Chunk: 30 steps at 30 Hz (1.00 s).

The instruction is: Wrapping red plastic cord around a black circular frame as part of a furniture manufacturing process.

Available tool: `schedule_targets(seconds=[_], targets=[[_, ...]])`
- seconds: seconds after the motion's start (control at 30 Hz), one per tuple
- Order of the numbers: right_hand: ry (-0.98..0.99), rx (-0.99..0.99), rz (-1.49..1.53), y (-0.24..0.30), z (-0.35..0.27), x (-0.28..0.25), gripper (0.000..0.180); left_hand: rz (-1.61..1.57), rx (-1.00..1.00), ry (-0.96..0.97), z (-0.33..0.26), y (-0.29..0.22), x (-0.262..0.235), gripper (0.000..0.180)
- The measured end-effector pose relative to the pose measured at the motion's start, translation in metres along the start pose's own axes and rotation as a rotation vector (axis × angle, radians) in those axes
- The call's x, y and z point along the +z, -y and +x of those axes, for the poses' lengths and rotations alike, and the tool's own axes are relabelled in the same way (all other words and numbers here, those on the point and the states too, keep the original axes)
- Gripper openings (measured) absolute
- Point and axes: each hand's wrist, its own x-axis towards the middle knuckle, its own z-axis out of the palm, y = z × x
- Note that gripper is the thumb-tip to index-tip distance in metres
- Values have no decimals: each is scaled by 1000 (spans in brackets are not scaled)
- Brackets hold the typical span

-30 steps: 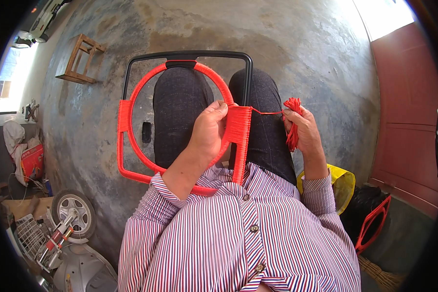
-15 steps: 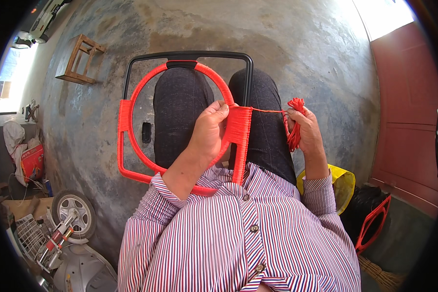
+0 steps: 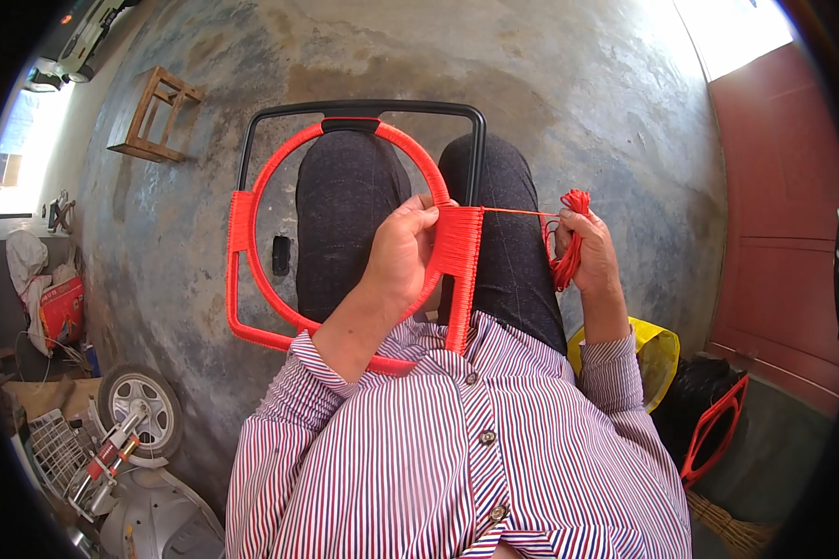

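Across my lap rests a squarish frame with a ring inside it. Its far part is bare black, while the ring, the near side and parts of both flanks are wrapped in red cord. My left hand is closed on the frame at the inner edge of the wrapped band on the right flank. From that band's far end a single strand runs taut to the right. My right hand pinches the strand and holds a looped bundle of red cord, whose loops stick out above and below the fingers.
A wooden stool lies tipped on the concrete floor at the far left. At the lower left is a grey scooter. On the right are a red door, a yellow bag and another red-wrapped frame.
My right hand has shifted slightly to the right with the cord bundle, and the strand is straighter. My left hand and the frame have hardly moved.
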Motion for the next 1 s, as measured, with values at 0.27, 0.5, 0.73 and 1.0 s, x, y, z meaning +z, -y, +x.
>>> schedule_targets(seconds=[0.27,0.5,0.73,1.0], targets=[[4,31,21,2,-4,0,6,0,-5,0,0,-1,0,21],[-28,22,-32,-22,-10,-10,9,-15,-13,-4,-6,-5,6,19],[-45,-7,-181,-19,-13,-6,8,11,-21,15,-5,-3,4,20],[-40,-127,-527,-3,-7,10,11,11,0,-39,-7,-5,14,18]])
